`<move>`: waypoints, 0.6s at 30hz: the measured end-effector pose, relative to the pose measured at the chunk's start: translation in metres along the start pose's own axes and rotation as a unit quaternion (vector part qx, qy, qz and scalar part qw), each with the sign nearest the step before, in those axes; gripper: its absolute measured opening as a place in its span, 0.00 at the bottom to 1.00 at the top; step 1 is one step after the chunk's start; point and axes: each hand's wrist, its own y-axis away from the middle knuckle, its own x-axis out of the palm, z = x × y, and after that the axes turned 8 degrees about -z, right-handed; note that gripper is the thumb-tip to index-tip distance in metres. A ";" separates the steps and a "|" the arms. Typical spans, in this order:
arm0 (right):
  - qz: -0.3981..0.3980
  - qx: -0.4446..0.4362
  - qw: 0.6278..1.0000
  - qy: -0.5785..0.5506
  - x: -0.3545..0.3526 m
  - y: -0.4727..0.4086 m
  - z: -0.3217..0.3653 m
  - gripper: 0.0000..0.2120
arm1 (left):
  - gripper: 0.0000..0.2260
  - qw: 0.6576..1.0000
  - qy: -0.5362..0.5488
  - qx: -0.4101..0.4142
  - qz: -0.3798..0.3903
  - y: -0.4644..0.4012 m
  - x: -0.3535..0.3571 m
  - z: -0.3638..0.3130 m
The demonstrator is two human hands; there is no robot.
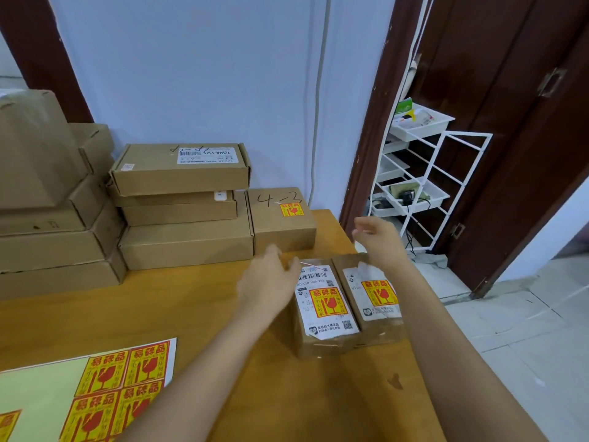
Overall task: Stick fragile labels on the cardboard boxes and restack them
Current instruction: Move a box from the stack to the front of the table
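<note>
Two small brown parcels lie side by side near the table's right edge, each with a yellow-and-red fragile label on top: the left parcel [323,311] and the right parcel [371,295]. My left hand [267,277] touches the left parcel's far left corner, fingers apart. Over the far end of the right parcel hovers my right hand [379,240], open and holding nothing. A sheet of fragile labels [105,390] lies at the near left. A labelled box marked "4-3" [280,218] stands against the wall.
A stack of flat cardboard boxes [183,205] rises beside the "4-3" box, with larger boxes [54,202] piled further left. The wooden table [207,314] ends just right of the parcels. A white wire rack [424,173] stands in the doorway beyond.
</note>
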 end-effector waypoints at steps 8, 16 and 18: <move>0.107 0.135 0.982 0.082 -0.037 0.046 -0.050 0.13 | 0.23 0.982 0.034 -0.065 0.175 0.039 -0.001 0.007; 0.141 0.184 0.973 0.002 -0.044 0.082 -0.051 0.11 | 0.25 0.976 0.094 -0.076 0.183 0.053 0.021 0.006; 0.130 0.188 0.973 -0.015 -0.044 0.086 -0.052 0.14 | 0.20 0.975 0.115 -0.096 0.166 0.056 0.023 0.005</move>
